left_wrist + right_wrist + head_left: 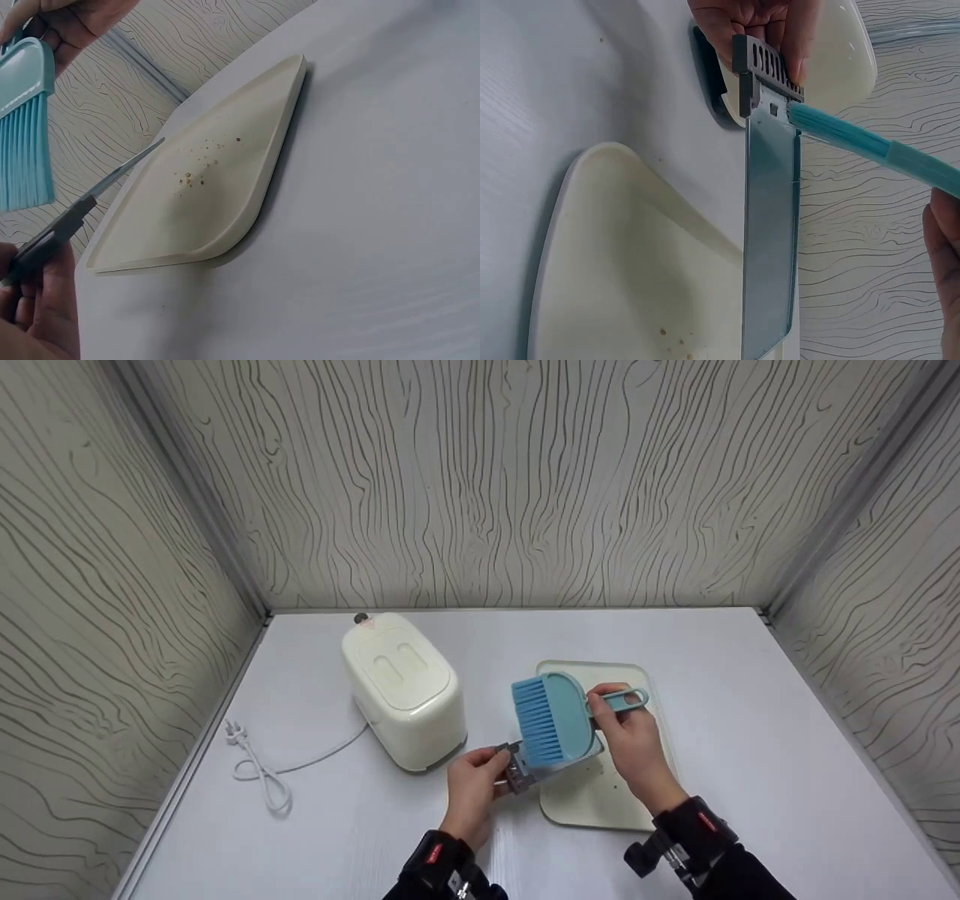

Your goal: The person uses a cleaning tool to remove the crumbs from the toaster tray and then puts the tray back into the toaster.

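My left hand [471,789] pinches the grey slotted plastic end of a flat metal crumb tray [771,202], its metal part reaching out over a cream serving tray [574,802]. In my right hand [634,739] is the handle of a light blue hand brush [568,712]. Its bristles [832,126] meet the crumb tray close to the grey end. In the head view the brush hides much of the metal part. Brown crumbs [187,178] lie scattered on the serving tray below.
A cream toaster [409,690] stands to the left of my hands. Its white cord runs left to a plug [235,732] on the white table [360,840]. Wood-patterned panels [480,487] enclose the back and both sides.
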`<state>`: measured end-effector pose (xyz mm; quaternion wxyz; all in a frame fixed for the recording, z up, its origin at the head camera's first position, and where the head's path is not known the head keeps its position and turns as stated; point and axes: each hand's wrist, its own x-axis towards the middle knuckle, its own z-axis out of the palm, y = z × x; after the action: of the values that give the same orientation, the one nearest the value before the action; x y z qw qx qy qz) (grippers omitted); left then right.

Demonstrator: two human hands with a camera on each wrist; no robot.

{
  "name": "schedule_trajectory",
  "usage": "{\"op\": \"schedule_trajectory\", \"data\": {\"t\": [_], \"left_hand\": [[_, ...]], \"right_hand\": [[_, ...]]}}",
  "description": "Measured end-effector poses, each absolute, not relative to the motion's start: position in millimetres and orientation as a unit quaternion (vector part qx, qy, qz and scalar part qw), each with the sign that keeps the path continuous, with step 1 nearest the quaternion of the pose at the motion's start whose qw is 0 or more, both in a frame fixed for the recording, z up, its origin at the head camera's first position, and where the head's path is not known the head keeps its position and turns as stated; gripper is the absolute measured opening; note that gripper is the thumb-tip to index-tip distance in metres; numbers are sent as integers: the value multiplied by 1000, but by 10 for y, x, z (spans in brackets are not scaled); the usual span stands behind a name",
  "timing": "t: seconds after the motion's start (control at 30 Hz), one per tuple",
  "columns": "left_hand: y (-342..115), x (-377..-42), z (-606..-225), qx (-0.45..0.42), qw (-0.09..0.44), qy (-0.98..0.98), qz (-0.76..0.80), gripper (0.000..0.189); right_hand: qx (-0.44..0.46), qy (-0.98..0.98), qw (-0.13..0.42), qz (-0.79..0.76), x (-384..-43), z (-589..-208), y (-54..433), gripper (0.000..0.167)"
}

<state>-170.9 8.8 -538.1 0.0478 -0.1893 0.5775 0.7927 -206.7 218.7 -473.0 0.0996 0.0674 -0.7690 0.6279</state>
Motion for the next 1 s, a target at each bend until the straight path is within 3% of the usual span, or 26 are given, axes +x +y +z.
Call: {"op": "schedule_trajectory", "data": {"t": [0.67,1.0], "left_hand": [[87,-1706,-5394,-181,49,581,792,25],[84,-1699,-5408,-180,49,580,793,24]], "right_hand": [[62,-769,13,636,-2064,-4815,2172,21],[61,-792,13,608,-2082,-4843,2201,21]]}}
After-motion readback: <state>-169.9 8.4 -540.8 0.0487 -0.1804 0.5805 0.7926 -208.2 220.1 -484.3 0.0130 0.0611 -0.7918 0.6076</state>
